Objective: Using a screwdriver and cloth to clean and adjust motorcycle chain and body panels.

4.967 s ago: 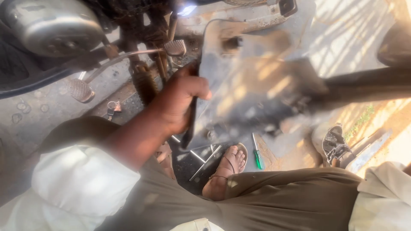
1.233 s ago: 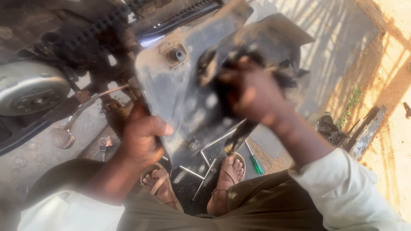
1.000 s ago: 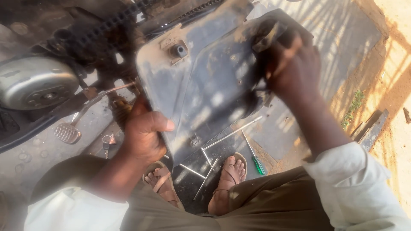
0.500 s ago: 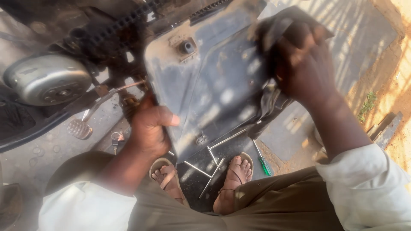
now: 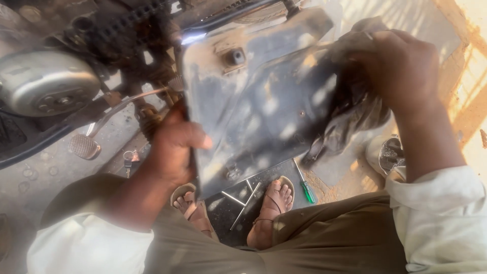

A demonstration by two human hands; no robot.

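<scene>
Metal panel (image 5: 264, 111): left hand (image 5: 175, 147) clamps its left edge as before; right hand (image 5: 401, 68), since shifted rightward, grips probably a dark rag (image 5: 350, 116) against it.

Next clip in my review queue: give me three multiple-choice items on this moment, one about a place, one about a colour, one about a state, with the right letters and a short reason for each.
1. Where does the screwdriver lie?
A. On the ground beside a sandalled foot
B. On top of the engine cover
C. In the left hand

2. What colour is the screwdriver's handle?
A. Red
B. Green
C. Yellow

3. What is the right hand doing?
A. Hanging free of everything
B. Pressing a dark rag against the grey panel
C. Holding a bunch of keys

Answers:
1. A, it lies on the ground just right of the foot, below the panel.
2. B, the handle end shows green.
3. B, its fingers are closed on the rag at the panel's upper right, while the left hand grips the panel's left edge.
</scene>
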